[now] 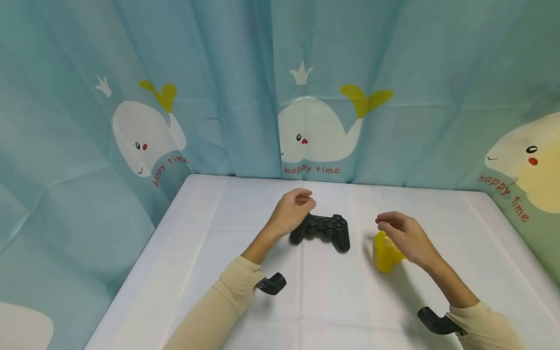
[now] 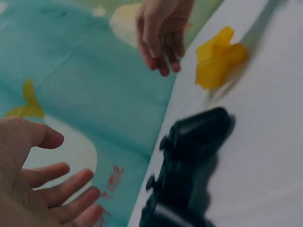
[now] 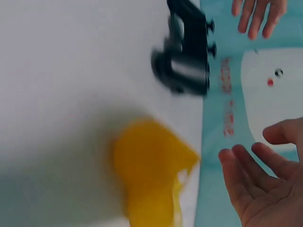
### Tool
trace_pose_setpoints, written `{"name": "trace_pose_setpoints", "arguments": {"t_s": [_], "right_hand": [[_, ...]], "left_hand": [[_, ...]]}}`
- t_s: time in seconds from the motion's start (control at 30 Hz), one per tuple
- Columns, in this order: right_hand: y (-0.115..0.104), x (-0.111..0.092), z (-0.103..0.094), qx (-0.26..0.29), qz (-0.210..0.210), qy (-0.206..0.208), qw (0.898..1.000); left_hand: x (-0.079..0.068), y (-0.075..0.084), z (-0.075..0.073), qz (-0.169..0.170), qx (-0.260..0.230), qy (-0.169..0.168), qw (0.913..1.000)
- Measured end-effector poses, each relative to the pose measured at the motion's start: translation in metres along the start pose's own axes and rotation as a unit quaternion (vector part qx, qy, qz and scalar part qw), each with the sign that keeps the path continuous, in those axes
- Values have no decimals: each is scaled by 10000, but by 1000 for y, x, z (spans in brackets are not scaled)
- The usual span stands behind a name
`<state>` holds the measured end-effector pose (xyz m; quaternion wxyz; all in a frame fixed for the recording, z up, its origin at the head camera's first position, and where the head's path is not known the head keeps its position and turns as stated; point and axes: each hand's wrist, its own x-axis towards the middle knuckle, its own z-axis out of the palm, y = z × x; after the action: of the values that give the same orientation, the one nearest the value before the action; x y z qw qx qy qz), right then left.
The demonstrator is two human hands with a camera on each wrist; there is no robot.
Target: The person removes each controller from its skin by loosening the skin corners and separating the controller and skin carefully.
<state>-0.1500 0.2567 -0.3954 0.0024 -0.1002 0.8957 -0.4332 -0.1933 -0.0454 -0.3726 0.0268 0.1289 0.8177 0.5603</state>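
A black game controller with two thumbsticks lies on the white-covered table. My left hand hovers by its left end, fingers loosely bent and holding nothing; in the left wrist view the fingers spread apart, off to the side of the controller. To the right of the controller lies a glossy yellow object with an irregular, lobed shape. Over it is my right hand, partly covering it in the head view. The right wrist view shows this hand's fingers relaxed, with the yellow object beside them.
The white cloth covers the whole tabletop. A blue-green curtain printed with whales hangs along the back and sides of the table. A black curved piece sticks out from each sleeve cuff.
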Motion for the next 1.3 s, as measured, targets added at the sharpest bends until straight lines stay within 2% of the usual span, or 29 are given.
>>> {"name": "trace_pose_setpoints", "arguments": {"t_s": [0.07,0.13,0.27,0.33,0.43,0.6,0.7,0.8,0.93,1.1,1.3], "right_hand": [[-5,6,10,462,150,-207,9986],[-9,13,20,855,380,-374,9949],[-12,25,39,1335,944,-523,9852],[-13,28,46,1424,1147,-527,9817],[-14,32,54,1514,1343,-479,9781],[-17,33,66,1374,1420,-428,9794],[-18,32,70,1364,1462,-344,9792],[-18,32,73,1332,1504,-219,9794],[-16,32,75,1311,1487,-136,9801],[-16,32,75,1325,1411,-131,9810],[-20,28,73,1225,1371,-316,9825]], "left_hand": [[1,-8,-8,-339,-327,159,9988],[3,-17,-13,-742,-768,401,9935],[5,-36,-15,-1517,-1541,732,9736],[4,-43,-14,-1790,-1750,665,9659],[1,-50,-12,-2069,-1793,404,9609],[-3,-59,-7,-2124,-1823,26,9600],[-5,-62,-4,-1952,-1664,-243,9662],[-7,-63,-2,-1702,-1264,-412,9764],[-9,-64,-3,-1544,-1007,-360,9822],[-12,-63,-5,-1544,-851,-328,9838],[-19,-63,-8,-1595,-550,-230,9854]]}}
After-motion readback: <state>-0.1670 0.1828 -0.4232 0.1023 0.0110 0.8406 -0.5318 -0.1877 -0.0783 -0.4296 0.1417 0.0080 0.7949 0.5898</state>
